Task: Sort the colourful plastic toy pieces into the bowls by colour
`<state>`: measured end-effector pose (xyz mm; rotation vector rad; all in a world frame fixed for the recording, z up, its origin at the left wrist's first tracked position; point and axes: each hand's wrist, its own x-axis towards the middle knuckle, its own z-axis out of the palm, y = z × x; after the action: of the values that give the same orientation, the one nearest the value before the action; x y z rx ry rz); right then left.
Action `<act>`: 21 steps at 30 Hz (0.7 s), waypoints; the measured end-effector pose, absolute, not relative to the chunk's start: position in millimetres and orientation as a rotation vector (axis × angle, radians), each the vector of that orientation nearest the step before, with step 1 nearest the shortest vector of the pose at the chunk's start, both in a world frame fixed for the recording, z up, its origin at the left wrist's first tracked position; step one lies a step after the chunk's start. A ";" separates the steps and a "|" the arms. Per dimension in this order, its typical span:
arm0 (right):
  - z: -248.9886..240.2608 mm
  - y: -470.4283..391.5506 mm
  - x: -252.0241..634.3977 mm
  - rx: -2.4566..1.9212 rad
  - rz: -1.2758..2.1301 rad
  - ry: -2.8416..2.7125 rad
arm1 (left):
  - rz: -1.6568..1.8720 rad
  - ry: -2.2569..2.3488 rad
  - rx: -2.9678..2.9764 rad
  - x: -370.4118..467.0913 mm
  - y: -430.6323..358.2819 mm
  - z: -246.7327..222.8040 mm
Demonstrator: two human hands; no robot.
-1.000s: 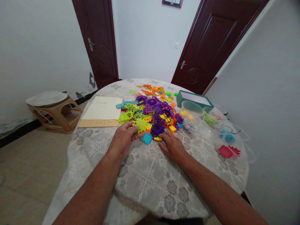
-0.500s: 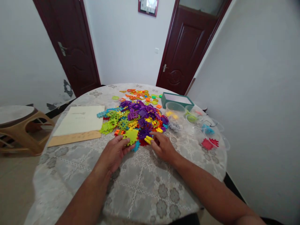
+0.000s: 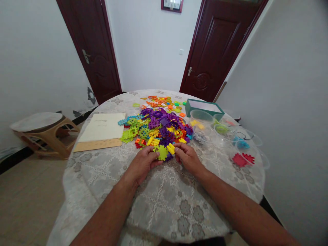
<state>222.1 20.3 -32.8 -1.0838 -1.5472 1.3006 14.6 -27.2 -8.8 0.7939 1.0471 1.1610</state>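
Observation:
My left hand [image 3: 145,162] holds a lime-green toothed plastic piece [image 3: 162,153] between thumb and fingers, at the near edge of the pile. In my right hand [image 3: 187,156] a yellow piece [image 3: 171,148] is pinched by the fingertips, close beside the right edge of the green one. Whether the two touch I cannot tell. Just beyond both hands lies a heap of interlocking plastic pieces, with purple pieces [image 3: 164,121] on top and green pieces [image 3: 129,134] at its left. Another yellow piece [image 3: 153,141] lies at the front of the heap, above my left hand.
An open booklet [image 3: 104,127] lies left of the heap on the patterned tablecloth [image 3: 164,198]. At the right are a green box [image 3: 204,108] and several clear tubs [image 3: 201,116], with red pieces [image 3: 239,159] near them. A stool [image 3: 48,136] stands at the left.
The view has shifted, so the table sits further right. My hands have come closer together, bringing the yellow piece beside the green one. A yellow piece now shows at the heap's front.

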 end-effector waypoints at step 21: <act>-10.0 25.3 238.0 -1.099 0.952 -1.838 | 1.094 1.168 1.083 20.5 -26.1 -15.9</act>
<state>238.0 25.3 -10.0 -1.0992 -1.8383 0.9517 20.5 -26.1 -15.9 1.0827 1.1677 1.0943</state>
